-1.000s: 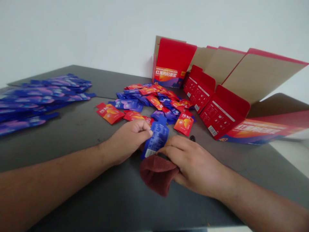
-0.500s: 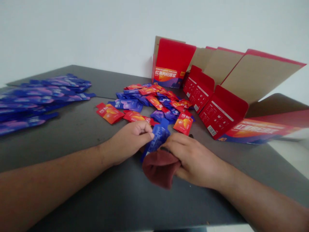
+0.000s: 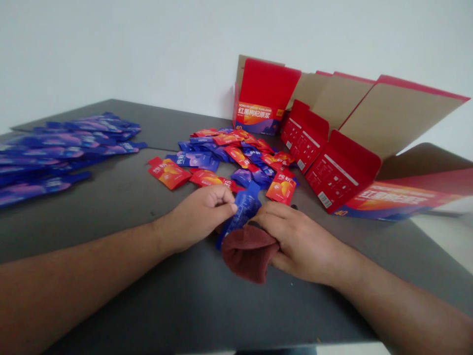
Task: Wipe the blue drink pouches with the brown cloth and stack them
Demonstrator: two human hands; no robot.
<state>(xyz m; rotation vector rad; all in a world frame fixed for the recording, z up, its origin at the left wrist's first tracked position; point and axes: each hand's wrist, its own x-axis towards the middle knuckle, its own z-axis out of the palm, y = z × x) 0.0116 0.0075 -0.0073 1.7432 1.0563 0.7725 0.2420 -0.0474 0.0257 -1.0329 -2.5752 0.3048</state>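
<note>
A blue sachet (image 3: 242, 209) with fine print on its face is tilted between my hands, its narrow spout end pointing away from me. My left hand (image 3: 205, 212) pinches its left edge between thumb and fingers. My right hand (image 3: 295, 239) is closed on a folded maroon cloth (image 3: 249, 251), which lies over the sachet's lower right part. Something small and black shows at the right fingers; I cannot make out what it is. Just beyond my hands lies a heap of red sachets (image 3: 281, 186) and blue sachets (image 3: 197, 160).
Long blue sachets lie in an overlapping pile (image 3: 70, 140) on the left of the dark table (image 3: 155, 305). At the back right stand red cartons (image 3: 269, 84) with raised flaps, one carton (image 3: 399, 197) reaching toward the right edge. A pale wall rises behind.
The maroon cloth and my right hand have shifted very slightly up and right. My left hand keeps its pinch on the blue sachet; the heap and cartons look the same.
</note>
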